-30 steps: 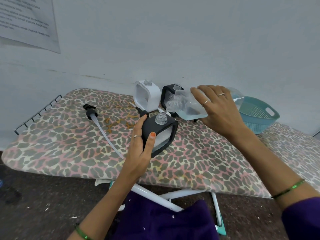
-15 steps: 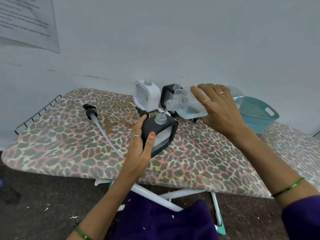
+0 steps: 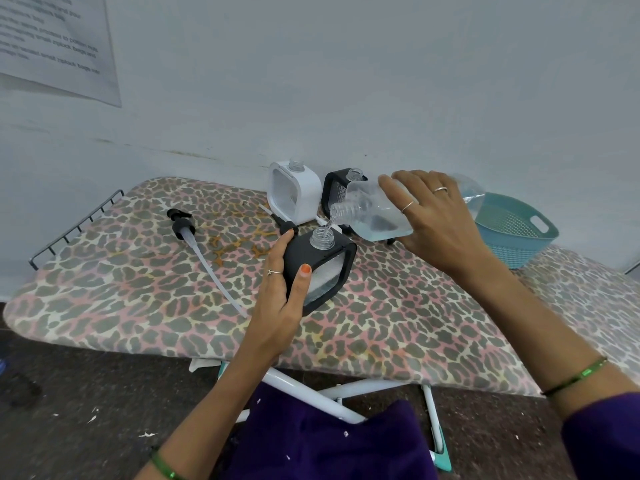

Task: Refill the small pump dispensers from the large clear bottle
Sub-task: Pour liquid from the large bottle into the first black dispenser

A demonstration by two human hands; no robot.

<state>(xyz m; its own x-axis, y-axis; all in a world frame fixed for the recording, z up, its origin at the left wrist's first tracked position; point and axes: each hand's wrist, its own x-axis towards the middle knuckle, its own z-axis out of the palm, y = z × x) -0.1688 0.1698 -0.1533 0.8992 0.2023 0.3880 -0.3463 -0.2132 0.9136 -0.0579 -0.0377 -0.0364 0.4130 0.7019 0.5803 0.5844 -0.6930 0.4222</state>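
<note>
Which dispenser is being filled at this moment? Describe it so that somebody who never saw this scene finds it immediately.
Find the leopard-print ironing board, then its middle near the front. There the left hand holds a tilted black dispenser under the spout of the large clear bottle. The white dispenser and the second black dispenser stand untouched by the wall.

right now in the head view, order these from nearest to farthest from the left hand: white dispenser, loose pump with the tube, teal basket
1. white dispenser: just beyond the left hand, by the wall.
2. loose pump with the tube: lying out to the left on the board; its tube end reaches close to the hand, so 1 and 2 are close.
3. teal basket: far right, behind the right hand.
</note>
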